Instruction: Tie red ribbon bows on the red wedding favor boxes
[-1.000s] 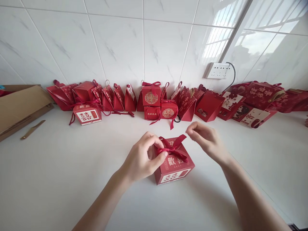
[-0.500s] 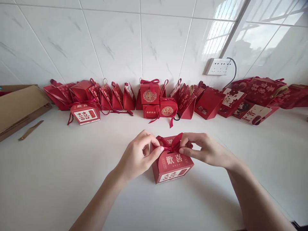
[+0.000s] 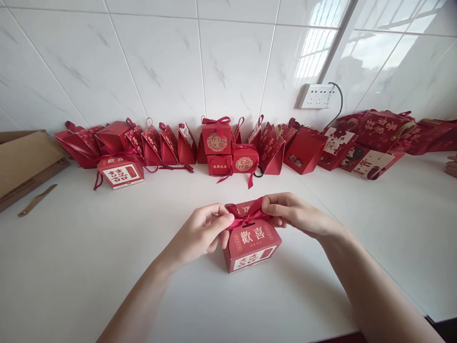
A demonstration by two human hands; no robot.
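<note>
A red gift box (image 3: pixel 254 240) with pale Chinese characters on top and a white label on its front stands on the white table. Across its top lies a red ribbon (image 3: pixel 247 219) tied in a bow. My left hand (image 3: pixel 209 228) pinches the left side of the bow between thumb and fingers. On the other side, my right hand (image 3: pixel 285 209) pinches the right loop at the box's upper right edge. The box rests on the table between both hands.
Several red gift boxes (image 3: pixel 303 150) line the tiled wall. A red box with a white label (image 3: pixel 123 175) sits in front at left. Further left are a cardboard box (image 3: pixel 32 164) and a brown strip (image 3: pixel 37 200). A power strip (image 3: pixel 317 96) hangs on the wall. Another person's hand (image 3: pixel 452 166) shows at right.
Both hands have shifted their grips on the bow, whose loops look fuller. The view has moved slightly, and another person's hand has appeared at the right edge.
</note>
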